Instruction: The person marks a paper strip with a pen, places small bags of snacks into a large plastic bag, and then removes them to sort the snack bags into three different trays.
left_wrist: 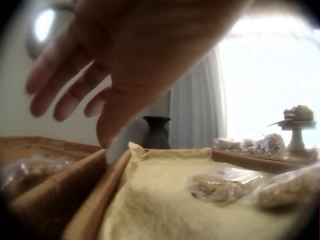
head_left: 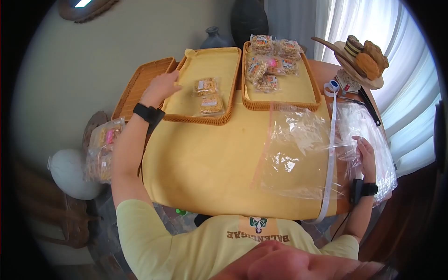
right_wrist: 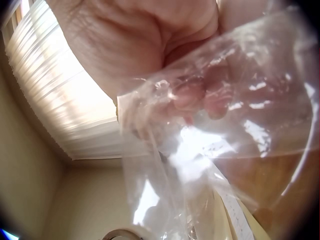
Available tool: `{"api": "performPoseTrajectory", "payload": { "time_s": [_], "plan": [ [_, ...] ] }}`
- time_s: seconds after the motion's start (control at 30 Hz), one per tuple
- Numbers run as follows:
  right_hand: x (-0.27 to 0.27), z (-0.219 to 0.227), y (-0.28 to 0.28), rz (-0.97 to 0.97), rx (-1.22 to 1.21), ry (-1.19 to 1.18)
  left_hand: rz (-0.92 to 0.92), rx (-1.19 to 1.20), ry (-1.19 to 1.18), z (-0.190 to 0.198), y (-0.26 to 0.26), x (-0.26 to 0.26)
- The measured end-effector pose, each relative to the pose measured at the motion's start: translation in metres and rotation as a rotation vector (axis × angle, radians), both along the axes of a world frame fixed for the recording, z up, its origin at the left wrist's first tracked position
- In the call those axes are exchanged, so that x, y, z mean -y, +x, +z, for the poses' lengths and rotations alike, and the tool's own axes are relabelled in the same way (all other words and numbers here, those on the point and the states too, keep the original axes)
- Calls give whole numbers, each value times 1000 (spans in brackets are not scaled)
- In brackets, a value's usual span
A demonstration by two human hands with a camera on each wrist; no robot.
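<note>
My left hand (head_left: 163, 87), fingers apart and holding nothing, hovers over the left rim of the middle wicker tray (head_left: 237, 70). Two snack packs in clear wrap (head_left: 206, 86) lie on that tray's yellow cloth. In the left wrist view the fingers hang above the left tray (left_wrist: 55, 187), where a wrapped pack (left_wrist: 35, 172) shows. My right hand (head_left: 366, 151) pinches the edge of a large clear plastic bag (head_left: 294, 161). This bag spreads over the yellow tablecloth and across a white tape strip (head_left: 332, 154). Seen from the right wrist, the bag's film (right_wrist: 250, 120) covers the fingertips.
The right tray (head_left: 303, 106) holds several wrapped packs (head_left: 275, 63). Under my right hand lies a stack of clear bags (head_left: 380, 163). Behind it are a tape roll (head_left: 331, 87), a black-handled tool (head_left: 371, 107) and a wooden stand with bread (head_left: 368, 63). More packs (head_left: 100, 154) sit at far left.
</note>
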State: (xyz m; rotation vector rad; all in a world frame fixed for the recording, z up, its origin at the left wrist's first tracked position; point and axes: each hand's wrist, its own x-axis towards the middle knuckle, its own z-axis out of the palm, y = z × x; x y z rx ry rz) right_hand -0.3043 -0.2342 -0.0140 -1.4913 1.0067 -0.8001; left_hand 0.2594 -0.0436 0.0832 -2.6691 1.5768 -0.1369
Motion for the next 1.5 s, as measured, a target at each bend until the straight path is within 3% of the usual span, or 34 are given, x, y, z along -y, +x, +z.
{"api": "performPoseTrajectory", "payload": {
  "time_s": [0.03,0.1,0.2,0.27,0.33,0.37,0.43,0.47,0.53,0.67,0.77,0.83,0.87,0.93,0.97,1.03,1.1,1.17,1.23,1.33,1.5],
  "plan": [
    [0,-1,0,-3,0,-3,-112,-291,1,4,-25,4],
    [0,0,-1,-6,-3,-7,-240,-571,209,12,-74,6],
    [-1,0,1,-14,-16,-4,-387,-426,227,-12,-79,5],
    [0,-1,0,-15,-18,-11,-359,-493,258,-19,-69,8],
    [2,-4,0,-6,-8,-15,-471,-571,197,-25,-57,12],
    [2,-5,-1,0,-2,-20,-473,-570,197,-27,-51,14],
    [-1,0,1,-9,-13,-17,-259,-867,189,-15,-59,20],
    [-3,2,2,-12,-25,-15,-267,-868,192,-17,-59,25],
    [-3,2,2,-15,-18,-20,-304,-508,273,-22,-57,34],
    [-1,-2,0,14,-1,-43,-225,-478,273,-22,-56,55],
    [-3,1,2,4,-17,-41,-330,-296,203,-54,-20,89],
    [-3,0,3,7,-8,-32,-306,218,-280,-80,0,108],
    [-3,0,3,10,0,-22,-314,219,-282,-82,3,114],
    [-4,1,3,-7,6,-11,-50,67,-333,-60,-18,123],
    [-5,1,4,-14,10,3,-63,70,-333,-49,-32,128],
    [-5,0,4,-14,24,7,-318,48,-541,-29,-73,137],
    [-4,-1,4,-1,32,8,-726,98,-564,-21,-101,158],
    [-1,-4,2,0,24,-8,-875,57,-518,-29,-127,185],
    [-5,1,5,-5,12,7,-766,102,-195,-34,-143,208],
    [-6,4,4,-3,-8,11,-674,-49,-38,-36,-146,238],
    [0,-3,2,41,-12,-4,-417,156,15,-46,-159,251]
  ]
}}
